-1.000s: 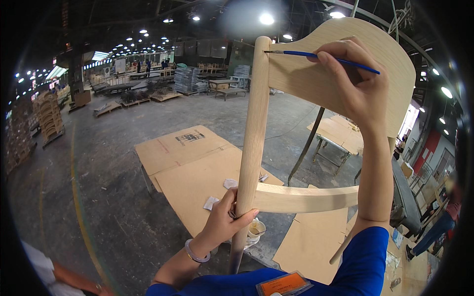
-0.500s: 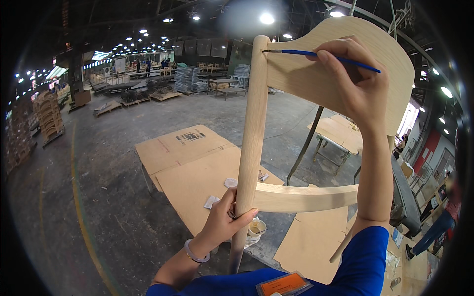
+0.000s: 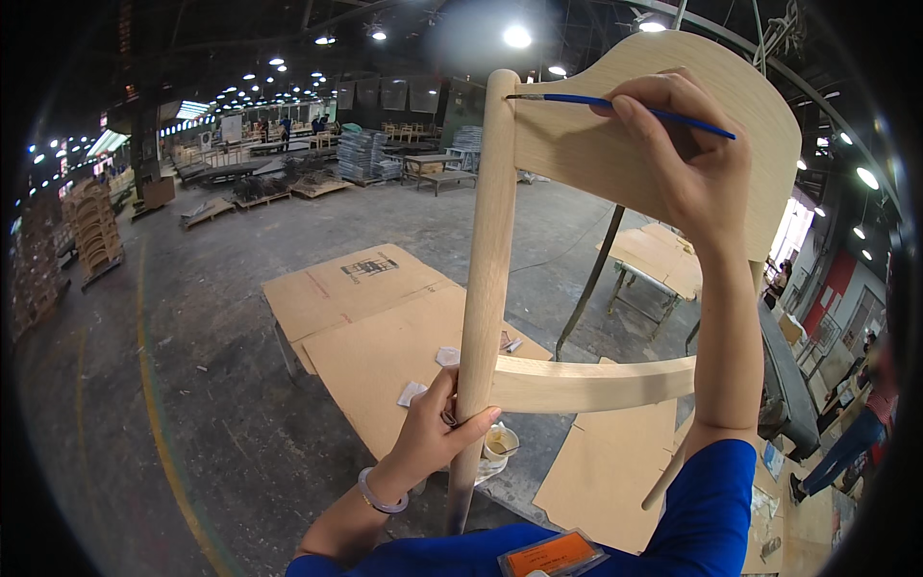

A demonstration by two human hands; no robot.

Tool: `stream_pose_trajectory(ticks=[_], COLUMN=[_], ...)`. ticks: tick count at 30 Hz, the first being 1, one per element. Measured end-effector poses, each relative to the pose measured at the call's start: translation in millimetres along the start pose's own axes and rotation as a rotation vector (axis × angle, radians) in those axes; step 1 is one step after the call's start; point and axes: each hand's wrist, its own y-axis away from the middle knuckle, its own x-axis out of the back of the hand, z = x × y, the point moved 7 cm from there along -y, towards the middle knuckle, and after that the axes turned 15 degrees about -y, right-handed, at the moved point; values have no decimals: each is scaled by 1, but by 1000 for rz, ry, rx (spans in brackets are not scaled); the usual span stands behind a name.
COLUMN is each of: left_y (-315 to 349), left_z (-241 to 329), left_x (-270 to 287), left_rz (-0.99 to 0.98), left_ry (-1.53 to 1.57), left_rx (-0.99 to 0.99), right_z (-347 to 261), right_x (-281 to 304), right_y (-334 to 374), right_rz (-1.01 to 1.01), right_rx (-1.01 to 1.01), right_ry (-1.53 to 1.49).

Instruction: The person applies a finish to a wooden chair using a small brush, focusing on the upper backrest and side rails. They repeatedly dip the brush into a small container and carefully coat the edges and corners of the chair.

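Note:
A pale wooden chair frame [image 3: 488,240] stands upright in front of me, with a round post, a curved backrest panel [image 3: 586,144] and a lower curved rail [image 3: 586,385]. My left hand [image 3: 437,428] is wrapped round the post at the height of the rail. Pinched in my right hand [image 3: 697,163] is a thin paintbrush [image 3: 577,99] with a blue handle. Its dark tip touches the post near the top, by the joint with the panel. Below and right of my left hand, a white cup [image 3: 500,442] holds a brownish liquid and a thin stick.
A cardboard-covered table [image 3: 385,327] with crumpled white tissues [image 3: 411,392] stands behind the post. Another covered table [image 3: 659,255] is farther right. Cardboard [image 3: 611,471] lies below the rail. A person [image 3: 860,433] stands at the far right; stacked chair parts [image 3: 93,226] are far left.
The post, brush and my right hand appear slightly farther left in view. The brush tip stays at the joint, and both hands keep their hold.

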Motion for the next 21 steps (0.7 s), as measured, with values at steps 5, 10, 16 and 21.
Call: stream_pose_trajectory(ticks=[5,10,16,21], left_y=[1,2,4,4], left_z=[1,1,1,0], left_x=[1,3,6,6], left_rz=[14,28,33,37], left_ry=[9,21,17,29], left_rx=[-14,-19,-12,-8], right_z=[0,1,2,2], right_x=[-2,-6,-8,-8], right_y=[-1,-1,-1,-1], right_rz=[-1,8,3,6], right_rx=[12,21,23,36], right_ry=[3,-7,33,8])
